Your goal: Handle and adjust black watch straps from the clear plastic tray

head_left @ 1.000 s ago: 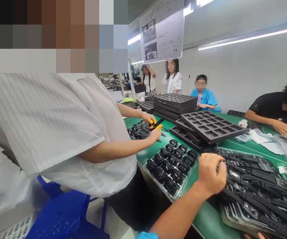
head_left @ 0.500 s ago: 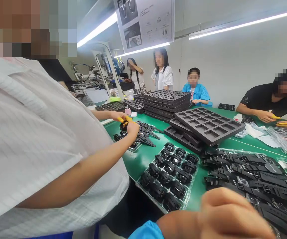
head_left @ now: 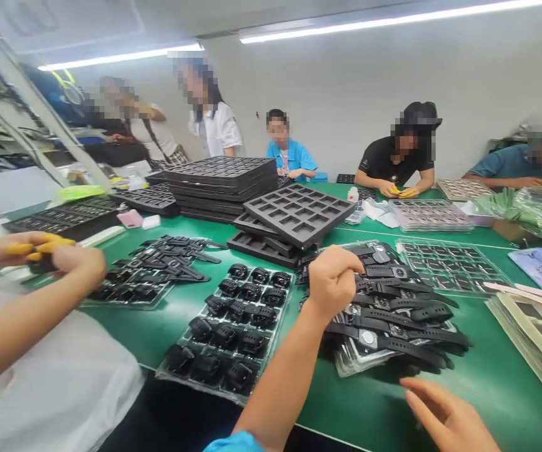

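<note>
My left hand [head_left: 334, 281] reaches over the near-left part of a heap of black smartwatches [head_left: 396, 301] with straps laid out flat. Its fingers are curled closed, and what they hold, if anything, is hidden behind the knuckles. My right hand [head_left: 452, 417] is at the lower right, above the green table, thumb and fingers apart and nothing between them. Left of my left forearm lies a clear plastic tray [head_left: 275, 326] filled with rows of black watches [head_left: 238, 311], their straps looped closed. Clear trays [head_left: 346, 364] show beneath the heap.
Black compartment trays [head_left: 299, 216] stand stacked behind the watches. At left, a co-worker's hands in yellow finger covers [head_left: 47, 248] work beside another watch pile [head_left: 172, 257]. Beige trays [head_left: 534, 351] border the right side. Other people sit across the green table [head_left: 374, 408].
The view has turned right. My left hand has moved from the near edge out over the watch heap. My right hand has come into view. The co-worker's hands now appear farther left.
</note>
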Tool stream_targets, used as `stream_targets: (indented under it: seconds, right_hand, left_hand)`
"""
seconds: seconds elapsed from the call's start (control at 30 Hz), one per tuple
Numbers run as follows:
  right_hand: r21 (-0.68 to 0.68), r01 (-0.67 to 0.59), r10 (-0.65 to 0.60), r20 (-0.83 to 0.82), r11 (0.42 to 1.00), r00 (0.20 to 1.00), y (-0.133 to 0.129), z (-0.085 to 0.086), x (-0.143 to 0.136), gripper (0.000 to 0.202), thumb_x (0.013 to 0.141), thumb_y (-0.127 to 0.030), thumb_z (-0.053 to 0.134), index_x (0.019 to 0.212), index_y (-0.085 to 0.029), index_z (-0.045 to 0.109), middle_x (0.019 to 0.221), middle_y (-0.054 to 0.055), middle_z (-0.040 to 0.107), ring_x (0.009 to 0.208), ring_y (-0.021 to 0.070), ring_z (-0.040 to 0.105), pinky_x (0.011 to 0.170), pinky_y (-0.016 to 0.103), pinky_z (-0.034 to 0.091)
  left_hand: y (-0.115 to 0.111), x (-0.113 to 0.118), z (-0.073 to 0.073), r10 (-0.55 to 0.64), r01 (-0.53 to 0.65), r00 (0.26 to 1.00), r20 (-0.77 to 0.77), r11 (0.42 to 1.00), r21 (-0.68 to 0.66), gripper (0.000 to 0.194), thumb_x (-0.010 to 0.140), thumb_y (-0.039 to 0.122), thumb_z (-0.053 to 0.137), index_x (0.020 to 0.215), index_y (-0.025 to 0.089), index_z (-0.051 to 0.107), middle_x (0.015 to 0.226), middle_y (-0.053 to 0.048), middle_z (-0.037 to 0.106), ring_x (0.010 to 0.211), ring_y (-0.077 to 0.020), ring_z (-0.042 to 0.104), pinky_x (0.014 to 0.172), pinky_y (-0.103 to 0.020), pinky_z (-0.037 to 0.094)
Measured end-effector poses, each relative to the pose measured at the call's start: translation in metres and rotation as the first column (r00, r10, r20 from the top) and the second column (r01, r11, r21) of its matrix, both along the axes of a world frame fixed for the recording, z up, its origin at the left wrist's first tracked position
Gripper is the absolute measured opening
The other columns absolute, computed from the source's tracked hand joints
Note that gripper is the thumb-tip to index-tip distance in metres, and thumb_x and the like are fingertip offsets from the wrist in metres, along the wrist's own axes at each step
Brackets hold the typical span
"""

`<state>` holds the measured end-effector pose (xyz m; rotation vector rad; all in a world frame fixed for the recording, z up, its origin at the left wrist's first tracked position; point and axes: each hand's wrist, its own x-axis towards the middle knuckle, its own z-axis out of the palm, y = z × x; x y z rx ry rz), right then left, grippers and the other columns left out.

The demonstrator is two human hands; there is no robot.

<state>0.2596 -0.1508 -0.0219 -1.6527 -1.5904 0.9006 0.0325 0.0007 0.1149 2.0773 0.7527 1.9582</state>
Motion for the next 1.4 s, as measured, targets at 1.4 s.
stream_targets:
  seconds: [1.4]
  right_hand:
    - [0.178, -0.158, 0.235, -0.621, 0.971, 0.748, 0.144, 0.145, -0.056, 0.058, 0.086, -0.041, 0.073, 0.136, -0.028, 0.048, 0.096, 0.001, 0.065, 0.072, 0.0164, 0.067, 0.067, 0.033, 0.056]
  left_hand:
    - [0.032, 0.018, 0.01, -0.332, 0.602, 0.792, 0.512, 0.559, -0.57, 0.032, 0.089, 0.043, 0.07, 0.105, 0.014, 0.071, 0.093, -0.008, 0.076, 0.082, -0.0179, 0.07, 0.077, -0.029, 0.054]
